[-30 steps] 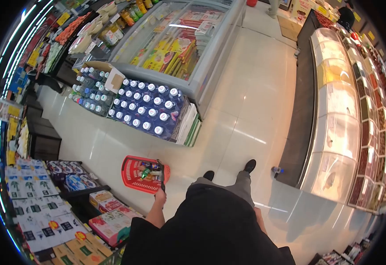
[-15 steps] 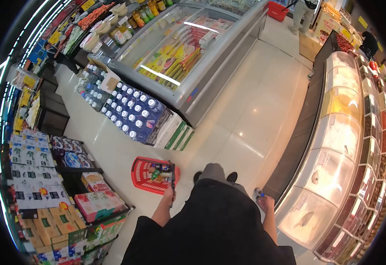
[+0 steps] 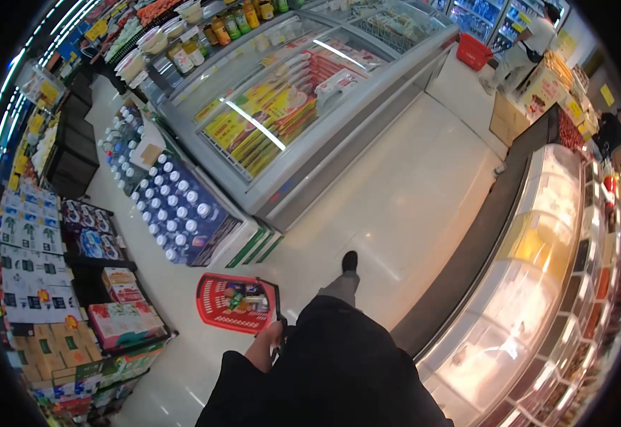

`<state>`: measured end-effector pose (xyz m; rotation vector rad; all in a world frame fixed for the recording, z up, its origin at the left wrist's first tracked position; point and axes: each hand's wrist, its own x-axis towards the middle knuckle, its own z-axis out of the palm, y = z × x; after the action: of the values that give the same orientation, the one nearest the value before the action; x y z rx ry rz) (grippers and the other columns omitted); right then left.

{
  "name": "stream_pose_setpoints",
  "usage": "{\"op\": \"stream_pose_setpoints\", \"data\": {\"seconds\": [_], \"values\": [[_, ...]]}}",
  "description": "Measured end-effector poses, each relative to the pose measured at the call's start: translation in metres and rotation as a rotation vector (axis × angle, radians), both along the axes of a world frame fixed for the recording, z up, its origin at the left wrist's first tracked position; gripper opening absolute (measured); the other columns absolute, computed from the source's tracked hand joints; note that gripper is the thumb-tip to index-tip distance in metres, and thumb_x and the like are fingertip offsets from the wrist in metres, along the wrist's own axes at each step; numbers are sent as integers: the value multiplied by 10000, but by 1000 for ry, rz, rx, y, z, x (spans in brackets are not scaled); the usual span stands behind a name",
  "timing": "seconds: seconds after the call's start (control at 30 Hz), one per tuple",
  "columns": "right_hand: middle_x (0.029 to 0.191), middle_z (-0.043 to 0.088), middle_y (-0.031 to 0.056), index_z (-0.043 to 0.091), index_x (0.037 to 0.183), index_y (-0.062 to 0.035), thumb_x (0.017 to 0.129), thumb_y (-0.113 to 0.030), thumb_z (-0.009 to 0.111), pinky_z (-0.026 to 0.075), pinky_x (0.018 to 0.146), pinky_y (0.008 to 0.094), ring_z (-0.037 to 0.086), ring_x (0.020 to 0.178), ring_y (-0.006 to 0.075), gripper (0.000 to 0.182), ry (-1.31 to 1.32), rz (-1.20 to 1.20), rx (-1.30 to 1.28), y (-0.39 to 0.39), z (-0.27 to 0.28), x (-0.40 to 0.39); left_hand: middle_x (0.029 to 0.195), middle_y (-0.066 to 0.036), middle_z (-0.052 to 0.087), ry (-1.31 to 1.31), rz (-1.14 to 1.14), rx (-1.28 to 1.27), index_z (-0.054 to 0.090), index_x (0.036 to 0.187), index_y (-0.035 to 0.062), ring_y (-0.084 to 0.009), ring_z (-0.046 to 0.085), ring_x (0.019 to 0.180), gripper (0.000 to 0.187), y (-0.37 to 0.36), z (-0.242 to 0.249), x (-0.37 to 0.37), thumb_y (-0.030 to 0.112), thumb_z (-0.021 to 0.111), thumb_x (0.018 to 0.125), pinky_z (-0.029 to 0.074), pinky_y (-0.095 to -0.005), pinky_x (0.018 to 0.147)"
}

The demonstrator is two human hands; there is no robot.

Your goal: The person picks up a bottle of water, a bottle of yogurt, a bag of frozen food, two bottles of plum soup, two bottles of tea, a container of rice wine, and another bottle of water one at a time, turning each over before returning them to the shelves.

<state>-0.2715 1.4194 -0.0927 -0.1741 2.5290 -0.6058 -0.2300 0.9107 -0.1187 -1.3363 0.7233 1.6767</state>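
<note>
My left hand (image 3: 273, 336) is closed around the black handle (image 3: 280, 320) of a red shopping basket (image 3: 211, 313). The basket hangs at my left side, low over the floor. Several small packaged goods (image 3: 243, 297) lie inside it, too small to name. My right hand is out of the picture, hidden below my black top. One black shoe (image 3: 350, 261) of mine is stepping forward on the tiles.
A chest freezer (image 3: 289, 192) stands ahead, with stacked bottled drinks (image 3: 175, 213) by its near end. Lit clear-lidded bins (image 3: 510, 285) run along my right. Stacked cartons (image 3: 40, 285) stand left. Another person (image 3: 531, 50) is near a red basket (image 3: 473, 51) at the far right.
I have walked forward, so the freezer and bottles are closer. My right hand, earlier visible with a small item by the bins, has gone out of view. The left still carries the basket.
</note>
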Motion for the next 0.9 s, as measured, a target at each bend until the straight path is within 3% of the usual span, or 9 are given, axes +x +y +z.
{"op": "stream_pose_setpoints", "data": {"seconds": [0.03, 0.13, 0.2, 0.27, 0.33, 0.57, 0.67, 0.87, 0.9], "values": [[801, 658, 158, 646, 835, -18, 818, -190, 538, 506, 620, 369, 644, 696, 269, 204, 22, 13, 14, 12, 0, -20, 724, -98, 530, 15, -9, -238, 504, 768, 80, -238, 523, 692, 336, 20, 46, -34, 368, 367, 872, 423, -365, 602], [784, 653, 157, 639, 831, -15, 825, -177, 522, 505, 608, 366, 643, 689, 268, 201, 125, 98, 78, 42, 7, -75, 859, -111, 557, -16, -53, -651, 516, 827, 67, -247, 538, 860, 344, 51, 65, -85, 377, 372, 870, 435, -392, 667], [772, 650, 156, 635, 828, -13, 829, -169, 511, 505, 600, 364, 643, 684, 267, 200, 173, 125, 107, 49, 29, -123, 771, -122, 569, 7, -7, -650, 527, 805, 49, -245, 574, 738, 406, 54, 46, -95, 396, 333, 886, 455, -376, 601], [714, 614, 137, 608, 817, -9, 860, -154, 485, 504, 498, 328, 621, 582, 227, 196, -338, -509, -249, 27, 80, -184, 640, -125, 549, -35, 188, -578, 529, 746, 28, -237, 564, 558, 489, 49, 58, -113, 422, 282, 898, 448, -343, 491], [696, 584, 109, 587, 841, -9, 869, -157, 496, 466, 417, 290, 576, 506, 180, 176, -436, -1121, -565, 23, 74, -237, 521, -101, 489, -76, 314, -530, 493, 616, 48, -226, 523, 445, 555, 39, 58, -124, 459, 250, 898, 426, -325, 419], [703, 582, 95, 568, 886, 4, 850, -158, 531, 467, 423, 287, 534, 474, 168, 170, -563, -906, -464, 21, 60, -376, 612, -97, 531, -216, 229, -889, 501, 647, 18, -223, 553, 514, 488, 37, 25, -117, 370, 283, 905, 448, -363, 444], [686, 569, 82, 575, 898, 17, 840, -150, 545, 446, 423, 278, 521, 477, 157, 179, -636, -801, -454, 37, 38, -416, 653, -98, 547, -133, -29, -1022, 505, 721, -7, -222, 561, 531, 442, 51, 6, -113, 327, 284, 907, 446, -361, 431], [575, 512, 39, 592, 898, 25, 820, -127, 565, 322, 368, 272, 451, 424, 128, 173, -556, -531, -238, 80, 80, -517, 573, -76, 501, -357, 440, -818, 515, 812, 75, -207, 504, 447, 373, 141, 39, -227, 388, 325, 883, 371, -317, 363], [564, 512, 42, 596, 874, 14, 819, -120, 561, 309, 361, 272, 446, 417, 131, 149, -527, -597, -266, 95, 76, -529, 516, -36, 421, -317, 493, -858, 447, 688, 107, -180, 416, 405, 441, 159, 38, -251, 452, 273, 898, 329, -305, 361]]}}
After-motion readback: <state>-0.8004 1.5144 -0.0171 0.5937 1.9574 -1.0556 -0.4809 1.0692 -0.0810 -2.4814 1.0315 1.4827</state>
